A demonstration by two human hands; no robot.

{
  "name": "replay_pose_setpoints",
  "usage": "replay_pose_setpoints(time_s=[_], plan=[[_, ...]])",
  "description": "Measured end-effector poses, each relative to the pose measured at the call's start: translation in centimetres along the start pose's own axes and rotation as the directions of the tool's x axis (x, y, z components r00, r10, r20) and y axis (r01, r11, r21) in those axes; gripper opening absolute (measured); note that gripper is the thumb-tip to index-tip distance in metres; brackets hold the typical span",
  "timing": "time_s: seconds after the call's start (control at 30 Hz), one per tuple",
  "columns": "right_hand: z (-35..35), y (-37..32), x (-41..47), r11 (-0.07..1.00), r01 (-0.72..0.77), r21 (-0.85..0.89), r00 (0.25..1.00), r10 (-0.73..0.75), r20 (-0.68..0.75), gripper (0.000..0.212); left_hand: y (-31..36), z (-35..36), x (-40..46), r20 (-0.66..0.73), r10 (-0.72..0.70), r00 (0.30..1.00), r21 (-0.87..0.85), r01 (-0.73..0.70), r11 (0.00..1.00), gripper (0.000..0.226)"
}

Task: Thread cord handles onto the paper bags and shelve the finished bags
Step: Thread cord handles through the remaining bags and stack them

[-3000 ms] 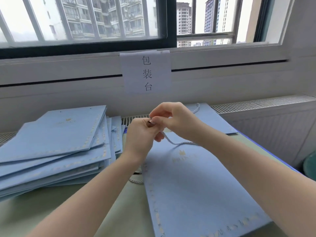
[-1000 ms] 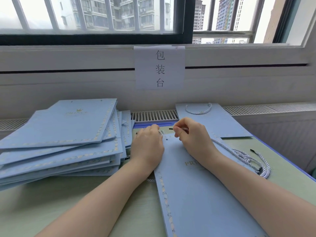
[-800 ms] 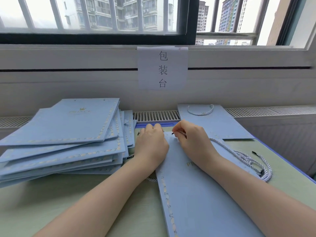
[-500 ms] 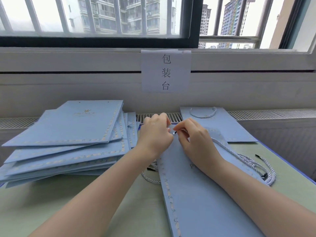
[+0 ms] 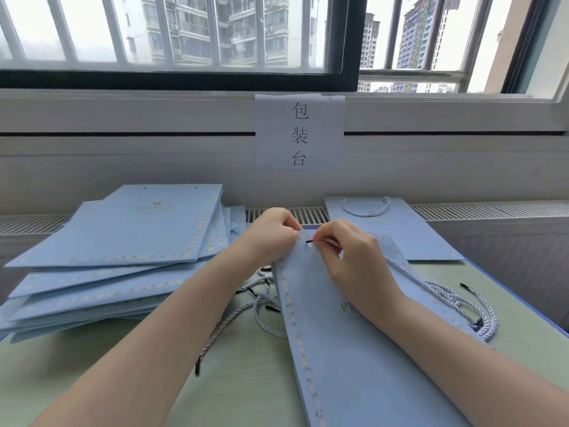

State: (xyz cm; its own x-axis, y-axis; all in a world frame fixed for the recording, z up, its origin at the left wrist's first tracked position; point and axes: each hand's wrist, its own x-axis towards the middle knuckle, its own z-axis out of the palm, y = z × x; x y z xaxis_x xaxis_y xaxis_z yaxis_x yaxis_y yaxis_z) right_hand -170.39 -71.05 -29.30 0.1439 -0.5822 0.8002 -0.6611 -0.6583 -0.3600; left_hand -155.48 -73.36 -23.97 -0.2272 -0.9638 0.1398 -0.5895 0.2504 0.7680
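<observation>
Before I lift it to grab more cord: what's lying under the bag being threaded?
Loose cords poke out from under the bag's left edge, and more at its right. The green table is beneath. Anything else under it is covered.

Both hands work at the top edge of the bag (image 5: 354, 349), left hand (image 5: 271, 238) & right hand (image 5: 354, 263) nearly touching, no gap between for anything to pass. Left of left hand: tall, slumped stack (image 5: 117, 251) of flat bags blocks that side, its edge just beside the wrist. Below left hand: loose cords (image 5: 261, 306) tangled on the table (image 5: 246, 380). Right of right hand: cord bundle (image 5: 455, 306) lies near the forearm. Beyond both hands: finished bag (image 5: 397, 232) flat by the wall w/ sign (image 5: 299, 132). Bare table near-left under left forearm & far right by the edge.
</observation>
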Motion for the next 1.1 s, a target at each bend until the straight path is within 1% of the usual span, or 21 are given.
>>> replay_pose_setpoints(time_s=[0.07,0.17,0.23,0.33,0.47,0.53,0.57,0.6,0.67,0.73,0.8,0.83,0.87,0.9,0.97,1.03,1.1], plan=[[0.1,-0.1,0.0,0.999,0.015,-0.040,1.000,-0.014,0.018,0.006,0.0,0.0,0.0,0.002,-0.005,1.000,-0.006,0.005,1.000,0.027],[0.3,-0.2,-0.1,0.991,0.077,-0.109,0.996,-0.071,0.054,0.006,0.0,0.1,-0.1,0.003,-0.005,1.000,0.003,0.005,1.000,0.024],[0.4,-0.1,-0.1,0.989,0.085,-0.117,0.995,-0.079,0.056,0.007,0.1,0.1,-0.2,0.002,-0.006,1.000,-0.003,0.006,1.000,0.021],[0.4,0.2,-0.1,0.994,0.051,-0.095,0.997,-0.046,0.056,0.007,0.1,0.0,-0.2,-0.005,-0.012,1.000,-0.036,0.012,0.999,0.024],[0.1,0.4,0.1,1.000,-0.018,0.023,0.998,0.017,0.062,0.005,0.1,-0.2,-0.3,0.027,-0.040,0.999,-0.152,0.044,0.987,0.024],[0.1,0.4,0.1,0.998,-0.020,0.055,0.998,0.017,0.063,0.007,0.1,-0.1,-0.4,0.031,-0.038,0.999,-0.166,0.043,0.985,0.017],[0.1,0.4,0.1,0.997,-0.023,0.067,0.998,0.019,0.067,0.007,0.3,-0.1,-0.6,0.030,-0.036,0.999,-0.169,0.041,0.985,0.008],[0.1,0.4,0.1,0.996,-0.035,0.081,0.997,0.030,0.073,0.006,0.6,0.0,-0.8,0.028,-0.036,0.999,-0.166,0.040,0.985,0.007],[0.1,0.4,0.2,0.991,-0.079,0.104,0.994,0.071,0.081,0.006,0.9,-0.1,-1.0,0.031,-0.040,0.999,-0.166,0.045,0.985,0.021],[0.1,0.3,0.2,0.989,-0.110,0.101,0.991,0.102,0.084,0.008,1.0,-0.2,-0.9,0.035,-0.032,0.999,-0.149,0.037,0.988,0.023],[0.1,0.3,0.2,0.991,-0.099,0.087,0.993,0.092,0.076,0.011,1.1,-0.2,-0.8,0.046,-0.024,0.999,-0.117,0.029,0.993,0.017],[0.2,0.3,0.2,0.992,-0.093,0.083,0.993,0.087,0.074,0.015,1.1,-0.2,-0.7,0.047,-0.022,0.999,-0.097,0.026,0.995,0.009],[0.3,0.3,0.2,0.993,-0.089,0.077,0.993,0.083,0.079,0.020,0.9,-0.1,-0.6,0.044,-0.026,0.999,-0.076,0.029,0.997,0.008],[0.4,0.4,0.1,0.994,-0.086,0.065,0.993,0.080,0.092,0.026,0.8,0.0,-0.4,0.043,-0.036,0.998,-0.065,0.039,0.997,0.014],[0.5,0.4,0.1,0.997,-0.067,0.022,0.989,0.064,0.132,0.031,0.5,0.2,-0.1,0.046,-0.045,0.998,-0.056,0.047,0.997,0.017],[0.6,0.3,0.0,0.999,-0.043,-0.009,0.986,0.044,0.161,0.030,0.3,0.4,-0.1,0.050,-0.043,0.998,-0.044,0.045,0.998,0.016],[0.7,0.1,0.0,0.999,-0.047,0.001,0.988,0.046,0.149,0.028,0.1,0.5,0.0,0.058,-0.033,0.998,-0.030,0.035,0.999,0.021]])
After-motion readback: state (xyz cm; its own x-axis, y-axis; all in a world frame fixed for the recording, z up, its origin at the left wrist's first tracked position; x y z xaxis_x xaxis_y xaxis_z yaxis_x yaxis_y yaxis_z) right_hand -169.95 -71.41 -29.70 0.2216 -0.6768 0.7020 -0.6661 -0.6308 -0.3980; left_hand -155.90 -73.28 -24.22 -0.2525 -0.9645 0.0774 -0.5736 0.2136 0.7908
